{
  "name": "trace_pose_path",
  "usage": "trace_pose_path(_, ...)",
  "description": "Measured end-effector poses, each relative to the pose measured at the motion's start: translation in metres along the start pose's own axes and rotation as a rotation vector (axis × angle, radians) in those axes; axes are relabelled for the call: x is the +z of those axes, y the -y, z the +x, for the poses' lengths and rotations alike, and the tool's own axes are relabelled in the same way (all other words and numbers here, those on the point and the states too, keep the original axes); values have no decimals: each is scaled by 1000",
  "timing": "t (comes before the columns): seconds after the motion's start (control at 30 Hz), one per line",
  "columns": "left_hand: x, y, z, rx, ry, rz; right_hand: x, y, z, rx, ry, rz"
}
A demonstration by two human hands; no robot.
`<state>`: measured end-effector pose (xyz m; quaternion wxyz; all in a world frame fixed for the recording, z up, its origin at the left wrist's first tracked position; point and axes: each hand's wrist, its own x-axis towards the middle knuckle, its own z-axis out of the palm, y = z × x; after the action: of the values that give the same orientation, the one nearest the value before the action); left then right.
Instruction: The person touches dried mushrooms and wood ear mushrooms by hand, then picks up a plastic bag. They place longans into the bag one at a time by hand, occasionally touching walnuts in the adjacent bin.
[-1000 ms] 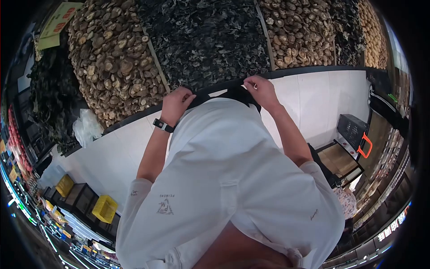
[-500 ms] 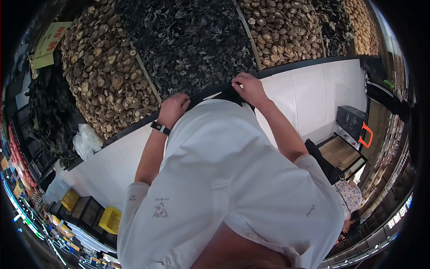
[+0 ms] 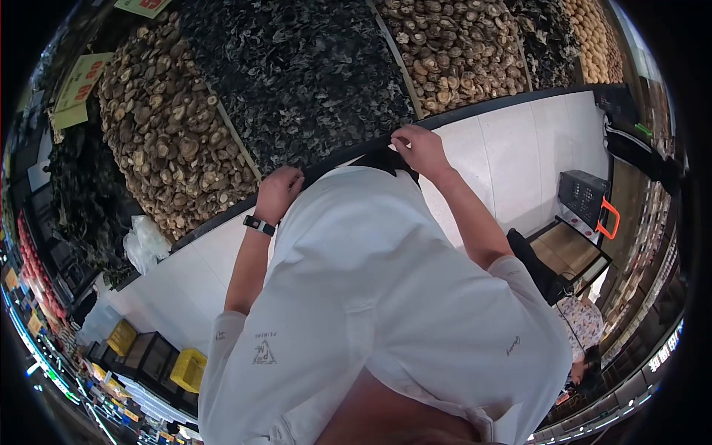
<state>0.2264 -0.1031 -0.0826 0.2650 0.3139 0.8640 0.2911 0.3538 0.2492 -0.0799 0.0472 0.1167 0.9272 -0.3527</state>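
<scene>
My left hand (image 3: 279,193), with a watch (image 3: 259,225) on its wrist, is at the stall's dark front edge (image 3: 326,165), its fingers curled inward. My right hand (image 3: 420,150) is further right along the same edge, thumb and fingers drawn together. What either hand holds, if anything, is too small or hidden to make out. Between them a black patch (image 3: 382,159) shows just above my white shirt (image 3: 371,245). Beyond the edge lie dark dried fungus (image 3: 297,81) and, to the left, dried mushrooms (image 3: 167,126).
More mushrooms (image 3: 456,55) fill a section at the right. Price signs (image 3: 80,87) stand at the left, above a clear plastic bag (image 3: 145,243). A black basket with an orange handle (image 3: 584,199) is on the right, near a person in a floral top (image 3: 581,324). Yellow crates (image 3: 188,369) are lower left.
My hands have moved slightly apart, the left one shifting left and a little toward me. The pale strip between them shows less now. The view has shifted slightly.
</scene>
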Motion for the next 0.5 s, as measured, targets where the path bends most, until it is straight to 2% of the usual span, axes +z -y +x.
trace_pose_path(0.07, 2, 5, -2, 14, -22, 12, 3, -8, -2, 65, -84, 4)
trace_pose_path(0.2, 3, 6, -2, 23, -22, 7, 2, 4, 4, 100, -100, -15)
trace_pose_path(0.5, -2, -2, -1, -13, -13, -18, 29, 9, 12, 7, -201, -230)
